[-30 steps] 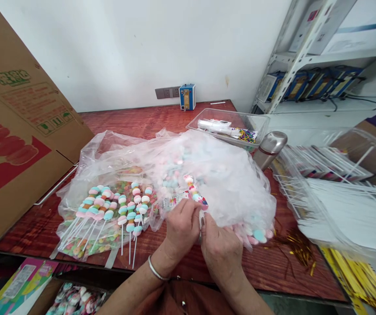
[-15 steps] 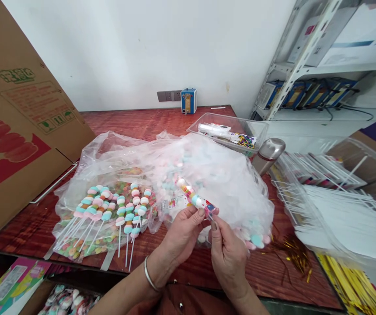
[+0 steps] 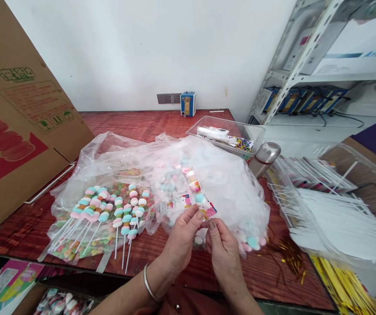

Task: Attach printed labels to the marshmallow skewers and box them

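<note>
My left hand (image 3: 181, 238) and my right hand (image 3: 223, 249) meet in front of me, both pinching the lower end of a candy skewer in a printed wrapper (image 3: 197, 192). The skewer points up and away from my fingers, its pastel pieces stacked in a row. Behind it lies a large clear plastic bag (image 3: 221, 175) full of pastel candies. To the left, several finished candy skewers on white sticks (image 3: 109, 210) lie on another plastic sheet. A metal bangle sits on my left wrist.
A big cardboard box (image 3: 20, 127) leans at the left. A clear tray (image 3: 230, 135) with beads, a steel flask (image 3: 264, 158) and bundles of white sticks (image 3: 339, 214) stand at the right. Gold twist ties (image 3: 289, 258) lie on the red wooden table (image 3: 142, 120).
The skewer has swung from leaning left to more upright, and my hands have shifted slightly lower on its wrapper end. The view has drifted a little.
</note>
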A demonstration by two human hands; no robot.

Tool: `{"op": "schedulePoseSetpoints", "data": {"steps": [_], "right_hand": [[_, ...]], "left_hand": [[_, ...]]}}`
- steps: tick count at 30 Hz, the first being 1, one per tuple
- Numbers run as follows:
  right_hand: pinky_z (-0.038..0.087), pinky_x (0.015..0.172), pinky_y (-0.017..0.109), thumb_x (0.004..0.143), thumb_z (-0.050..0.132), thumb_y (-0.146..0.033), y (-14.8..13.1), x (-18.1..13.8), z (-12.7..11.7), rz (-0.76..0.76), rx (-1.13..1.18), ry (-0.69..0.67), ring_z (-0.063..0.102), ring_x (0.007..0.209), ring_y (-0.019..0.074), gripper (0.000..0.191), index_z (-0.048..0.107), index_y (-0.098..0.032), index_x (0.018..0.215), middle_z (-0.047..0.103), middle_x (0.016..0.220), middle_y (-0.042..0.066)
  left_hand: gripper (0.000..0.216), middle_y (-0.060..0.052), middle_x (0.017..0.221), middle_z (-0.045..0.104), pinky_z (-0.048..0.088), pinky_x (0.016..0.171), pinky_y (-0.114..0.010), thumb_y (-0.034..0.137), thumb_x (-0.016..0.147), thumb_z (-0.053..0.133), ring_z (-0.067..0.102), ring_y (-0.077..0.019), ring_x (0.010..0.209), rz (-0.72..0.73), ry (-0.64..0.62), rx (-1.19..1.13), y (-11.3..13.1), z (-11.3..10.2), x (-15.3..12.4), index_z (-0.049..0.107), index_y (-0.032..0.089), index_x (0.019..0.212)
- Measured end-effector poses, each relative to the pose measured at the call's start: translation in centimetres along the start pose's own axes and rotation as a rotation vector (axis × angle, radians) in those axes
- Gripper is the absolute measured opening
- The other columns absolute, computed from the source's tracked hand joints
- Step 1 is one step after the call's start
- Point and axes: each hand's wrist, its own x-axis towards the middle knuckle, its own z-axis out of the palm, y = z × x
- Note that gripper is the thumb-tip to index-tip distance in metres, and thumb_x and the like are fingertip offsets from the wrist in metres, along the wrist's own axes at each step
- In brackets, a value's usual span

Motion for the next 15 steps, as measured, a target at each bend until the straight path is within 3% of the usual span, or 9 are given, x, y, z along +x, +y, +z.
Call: {"op": "schedulePoseSetpoints", "data": {"steps": [2,7,10,13,15], "right_hand": [[0.022,0.044,0.021,0.095,0.047,-0.051,0.0,-0.1,0.1,0.050,0.073,-0.058,0.027,0.049,0.0092,0.035,0.053,-0.020,0.079,0.031,0.057,-0.008],[0.017,0.041,0.020,0.093,0.050,-0.054,-0.2,-0.4,0.7,0.124,0.192,-0.099,0.019,0.047,0.0078,0.036,0.051,-0.021,0.080,0.024,0.057,-0.010],[0.029,0.043,0.020,0.094,0.050,-0.052,-0.5,-0.3,0.6,0.066,0.102,-0.030,0.035,0.048,0.0094,0.032,0.055,-0.020,0.095,0.040,0.061,-0.008],[0.047,0.060,0.026,0.092,0.054,-0.047,-0.8,-0.1,0.2,-0.090,-0.106,0.117,0.057,0.070,0.0155,0.040,0.049,-0.019,0.120,0.060,0.088,0.002],[0.048,0.063,0.028,0.095,0.049,-0.045,-0.9,-0.1,0.0,-0.173,-0.252,0.223,0.059,0.072,0.0171,0.030,0.054,-0.019,0.108,0.062,0.085,0.003]], "left_hand": [[0.024,-0.003,0.083,0.069,0.046,0.078,-0.024,0.032,0.075,0.077,0.060,-0.0125,0.078,-0.010,0.010,-0.106,0.4,0.2,0.2,0.074,0.018,0.094],[0.024,0.001,0.063,0.063,0.044,0.063,-0.019,0.030,0.062,0.086,0.054,-0.0081,0.060,-0.006,0.102,-0.152,-0.2,0.7,0.7,0.069,0.014,0.066],[0.019,0.001,0.067,0.064,0.046,0.069,-0.021,0.031,0.068,0.082,0.056,-0.0092,0.064,0.058,0.138,-0.098,-1.0,0.7,0.8,0.071,0.016,0.074],[0.016,0.000,0.074,0.065,0.046,0.071,-0.024,0.033,0.076,0.076,0.056,-0.0109,0.068,0.066,0.112,0.025,-1.1,0.5,0.8,0.073,0.018,0.081],[0.016,-0.001,0.078,0.065,0.046,0.073,-0.026,0.034,0.078,0.073,0.057,-0.0132,0.074,0.137,0.095,0.218,-0.9,0.4,0.6,0.073,0.018,0.079]]}}
